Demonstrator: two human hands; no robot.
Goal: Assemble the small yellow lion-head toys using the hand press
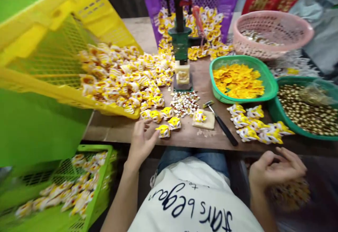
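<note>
My left hand (pixel 143 139) is at the table's front edge, thumb and fingers apart. Its thumb tip is right beside a small yellow-and-white plastic figure (pixel 163 131); whether they touch I cannot tell. Another such figure (pixel 174 123) lies just behind. Off the front edge at the right, my right hand (pixel 277 168) hovers with loosely curled, parted fingers and nothing visible in it. A figure (pixel 200 116) rests on a pale block (pixel 208 122) in the middle. Alongside lies a hammer (pixel 223 126) with a black handle. Several white-and-yellow figures (pixel 250 124) sit in a group nearer my right hand.
A green press (pixel 181 45) stands mid-table, small white parts (pixel 185 102) before it. Left, a tilted yellow crate (pixel 105 101) spills figures. Right are a green basket (pixel 215 84) of yellow pieces, a green basin (pixel 274 116) of gold beads and a pink basket (pixel 274 19).
</note>
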